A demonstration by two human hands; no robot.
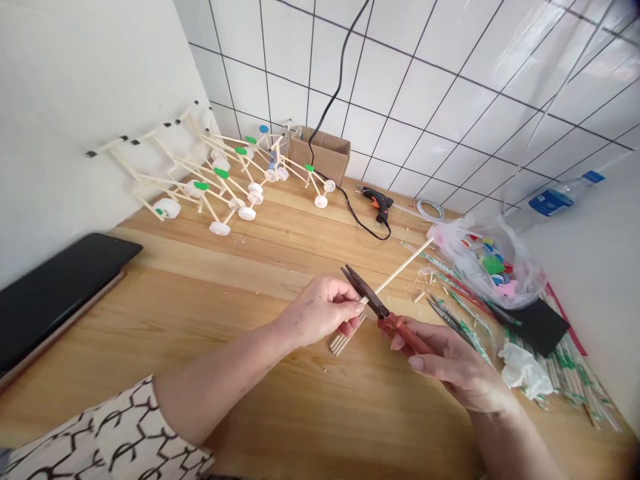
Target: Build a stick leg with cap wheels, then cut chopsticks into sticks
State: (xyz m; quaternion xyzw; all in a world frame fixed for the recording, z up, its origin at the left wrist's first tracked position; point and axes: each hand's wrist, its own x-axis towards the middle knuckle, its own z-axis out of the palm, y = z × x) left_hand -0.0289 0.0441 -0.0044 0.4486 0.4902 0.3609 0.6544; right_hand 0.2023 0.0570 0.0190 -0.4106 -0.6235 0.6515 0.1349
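Note:
Between thumb and fingers, my left hand (327,307) pinches the near end of a thin wooden stick (404,267), which slants away to the upper right. My right hand (450,360) is wrapped round the red handles of a pair of pliers (373,297). The jaws lie across the stick just beyond my left fingertips; whether they bite into it I cannot tell. Several short cut sticks (343,341) lie side by side on the wooden table below my left hand, partly hidden by it.
Several stick tricycle models (220,175) stand at the back left. A cardboard box (325,150), a glue gun (379,203) and a tape roll (430,210) sit by the tiled wall. On the right are a plastic bag of caps (500,260), scissors (450,321), a bottle (560,199) and wrapped sticks (575,373). A phone (60,287) lies left.

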